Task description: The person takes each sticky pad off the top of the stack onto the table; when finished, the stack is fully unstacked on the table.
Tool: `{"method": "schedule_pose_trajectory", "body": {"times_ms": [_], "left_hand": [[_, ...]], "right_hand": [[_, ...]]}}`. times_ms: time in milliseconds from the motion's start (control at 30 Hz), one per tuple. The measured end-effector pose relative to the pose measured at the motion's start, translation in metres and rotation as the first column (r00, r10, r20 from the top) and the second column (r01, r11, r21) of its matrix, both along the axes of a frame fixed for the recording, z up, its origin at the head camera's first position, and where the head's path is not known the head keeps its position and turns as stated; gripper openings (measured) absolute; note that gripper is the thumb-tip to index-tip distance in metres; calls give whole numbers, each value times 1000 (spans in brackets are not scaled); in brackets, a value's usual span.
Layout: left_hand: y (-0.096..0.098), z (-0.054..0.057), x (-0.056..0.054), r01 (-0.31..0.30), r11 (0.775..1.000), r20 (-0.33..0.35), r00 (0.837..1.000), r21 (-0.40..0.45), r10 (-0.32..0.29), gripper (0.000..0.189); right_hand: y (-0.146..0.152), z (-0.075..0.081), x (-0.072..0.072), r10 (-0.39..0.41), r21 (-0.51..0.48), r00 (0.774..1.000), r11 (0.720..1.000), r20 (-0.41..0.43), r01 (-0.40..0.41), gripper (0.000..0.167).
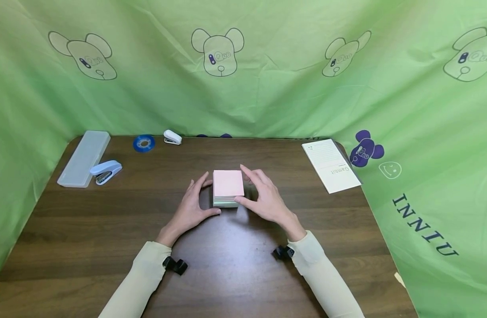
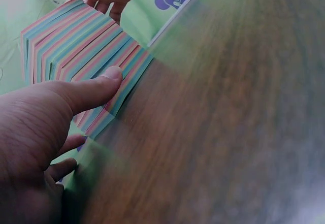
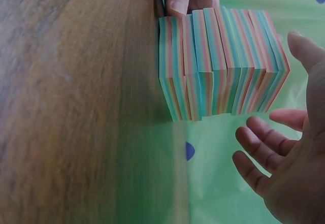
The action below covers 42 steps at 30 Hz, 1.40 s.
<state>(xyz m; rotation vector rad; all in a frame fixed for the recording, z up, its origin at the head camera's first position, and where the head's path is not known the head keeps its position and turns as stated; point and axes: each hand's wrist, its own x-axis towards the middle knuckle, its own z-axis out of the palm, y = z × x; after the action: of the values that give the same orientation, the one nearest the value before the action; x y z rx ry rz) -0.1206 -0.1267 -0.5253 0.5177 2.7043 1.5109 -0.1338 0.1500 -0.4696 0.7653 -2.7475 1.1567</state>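
Observation:
A tall stack of square coloured paper notes (image 1: pixel 228 184), pink on top, stands on the wooden table between both hands. Pink, yellow and blue-green layers show along the sides of the stack (image 3: pixel 221 66) in the right wrist view, some blocks slightly out of line. My left hand (image 1: pixel 191 207) curves loosely around the left side, its thumb by the lower front edge; whether the thumb touches is hard to tell. On the right, my right hand (image 1: pixel 267 199) is spread beside the upper part, and the right wrist view shows a gap between its fingers and the paper.
At the back left are a pale flat case (image 1: pixel 84 159), a light-blue stapler (image 1: pixel 105 171), a blue tape roll (image 1: pixel 143 143) and a small white stapler (image 1: pixel 172 137). A white notepad (image 1: pixel 331 167) lies at the back right. Green printed cloth (image 1: pixel 267 97) hangs behind the table (image 1: pixel 227 282).

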Motion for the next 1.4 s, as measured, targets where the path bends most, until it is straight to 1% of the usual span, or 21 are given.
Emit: {"method": "schedule_pose_trajectory", "body": {"times_ms": [133, 333, 467, 633, 767, 933, 1033, 1200, 1400], "left_hand": [[1, -1, -2, 12, 999, -40, 999, -33, -14, 111], [1, -2, -4, -9, 997, -65, 998, -75, 4, 100], [0, -5, -5, -26, 997, -82, 996, -68, 20, 97], [-1, -6, -6, -40, 999, -98, 995, -32, 36, 96], [-1, -6, -6, -48, 999, -88, 995, -17, 46, 93], [-1, -7, -6, -61, 998, -61, 996, -14, 60, 89], [-1, -7, -6, -68, 997, -58, 996, -18, 67, 88], [0, -6, -5, -69, 997, -55, 996, -29, 67, 88], [1, -6, -4, -72, 997, -49, 996, -32, 70, 86]], "right_hand": [[-1, -1, -2, 12, -16, 1000, 1000, 4, -12, 92], [-4, 0, -5, 19, -33, 1000, 999, 12, -19, 89], [-6, 0, -6, 17, -36, 1000, 999, 16, -16, 88], [-9, 0, -10, 23, -34, 999, 999, 29, -22, 89], [-9, 0, -12, 36, -40, 999, 999, 41, -34, 89], [-8, 1, -13, 44, -64, 999, 997, 24, -42, 84], [-8, 1, -13, 43, -77, 999, 996, 20, -42, 82], [-8, 2, -12, 25, -91, 999, 996, 28, -22, 81], [-8, 3, -12, 6, -85, 999, 996, 50, -2, 81]]}}
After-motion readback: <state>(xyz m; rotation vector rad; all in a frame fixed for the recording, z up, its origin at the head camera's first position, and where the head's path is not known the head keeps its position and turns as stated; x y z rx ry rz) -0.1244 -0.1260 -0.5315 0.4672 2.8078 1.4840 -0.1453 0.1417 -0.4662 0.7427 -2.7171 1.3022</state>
